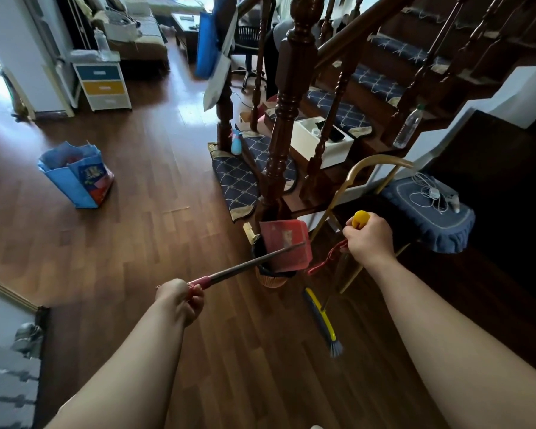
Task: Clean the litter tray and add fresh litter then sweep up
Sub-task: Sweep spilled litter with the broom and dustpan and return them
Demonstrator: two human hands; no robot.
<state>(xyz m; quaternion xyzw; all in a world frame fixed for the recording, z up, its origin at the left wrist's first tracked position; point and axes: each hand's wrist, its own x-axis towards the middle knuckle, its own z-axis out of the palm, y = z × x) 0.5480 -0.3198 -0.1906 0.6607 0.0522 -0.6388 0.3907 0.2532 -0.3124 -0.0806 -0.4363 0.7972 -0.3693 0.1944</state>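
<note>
- Two tools, one in each of your hands.
- Your left hand curls tight round the handle end of the red dustpan, whose pan hangs above a small bin by the stair post.
- Your right hand grips the yellow top of the broom, bristles low near the floor.

I count 2 hands: my left hand and my right hand. There is 1 dustpan, 1 broom, 1 blue bag, 1 clear bottle, 1 spray bottle, 1 white box and 1 cabinet with 3 drawers.
</note>
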